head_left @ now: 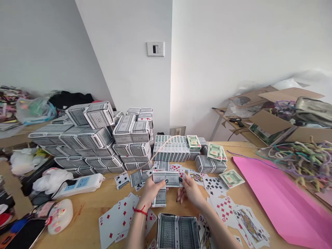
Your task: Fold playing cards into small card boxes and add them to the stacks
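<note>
Between my hands is a strip of joined playing cards (pixel 171 178) with grey patterned backs facing up. My left hand (pixel 151 191), with a red string at the wrist, pinches its left part, thumb on top. At the right end, my right hand (pixel 191 190) grips the strip between thumb and fingers, its other fingers curled below. Under the strip lies another card piece (pixel 159 197), back up. Nearest me stands an open box made of cards (pixel 177 230). Loose playing cards (pixel 118 219) lie face up at left, and more cards (pixel 224 209) at right.
Stacked card-built blocks (pixel 88 148) rise at the back left. Green card packs (pixel 216 152) sit on blocks at the back right. A power strip (pixel 80 185) and phone (pixel 28 235) lie left, pink paper (pixel 280 200) and fuzzy stems (pixel 298 162) right.
</note>
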Available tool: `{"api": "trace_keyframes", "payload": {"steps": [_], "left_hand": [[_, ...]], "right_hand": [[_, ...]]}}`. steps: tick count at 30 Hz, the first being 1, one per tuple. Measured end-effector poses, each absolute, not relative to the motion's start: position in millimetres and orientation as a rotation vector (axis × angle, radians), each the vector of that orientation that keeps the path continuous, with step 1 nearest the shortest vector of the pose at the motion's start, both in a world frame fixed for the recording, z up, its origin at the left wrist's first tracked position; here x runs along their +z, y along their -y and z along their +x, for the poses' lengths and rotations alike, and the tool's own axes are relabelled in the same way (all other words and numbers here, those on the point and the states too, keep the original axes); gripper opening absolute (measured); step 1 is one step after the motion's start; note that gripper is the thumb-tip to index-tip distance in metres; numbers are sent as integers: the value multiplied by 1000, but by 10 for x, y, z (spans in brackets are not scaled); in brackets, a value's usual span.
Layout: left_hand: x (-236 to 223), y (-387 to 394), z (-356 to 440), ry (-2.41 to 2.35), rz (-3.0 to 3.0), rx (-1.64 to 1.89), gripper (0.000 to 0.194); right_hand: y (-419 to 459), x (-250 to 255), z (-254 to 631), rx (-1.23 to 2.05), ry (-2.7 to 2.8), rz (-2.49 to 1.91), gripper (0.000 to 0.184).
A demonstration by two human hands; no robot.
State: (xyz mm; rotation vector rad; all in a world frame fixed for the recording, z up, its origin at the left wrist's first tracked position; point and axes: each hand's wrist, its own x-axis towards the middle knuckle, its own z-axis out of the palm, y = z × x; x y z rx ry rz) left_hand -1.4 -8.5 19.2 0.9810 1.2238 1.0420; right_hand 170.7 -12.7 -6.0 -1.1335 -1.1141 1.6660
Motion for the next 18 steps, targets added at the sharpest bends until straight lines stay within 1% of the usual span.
{"api": "trace_keyframes", "payload": {"steps": [4, 9, 13, 15, 16, 18], "left_hand": [[216, 90, -9, -1232, 1016, 1038, 30], [300, 107, 41, -1338, 1150, 1182, 29], [379, 131, 60, -1214, 1386, 1303, 13], [415, 142, 60, -1159, 1521, 1368, 10], [428, 146, 62, -1159, 1547, 1388, 12], [436, 150, 65, -1190, 1483, 1384, 33]], "right_hand": [[124, -51, 1705, 1682, 1095, -1116, 39], [91, 30, 1742, 1572, 1034, -1077, 37], [97, 159, 1817, 1643, 930, -929, 44], [112, 219, 1858, 1671, 889, -875, 51], [118, 238, 1877, 1659, 885, -876, 52], [123, 246, 1906, 1597, 911, -907, 45]]}}
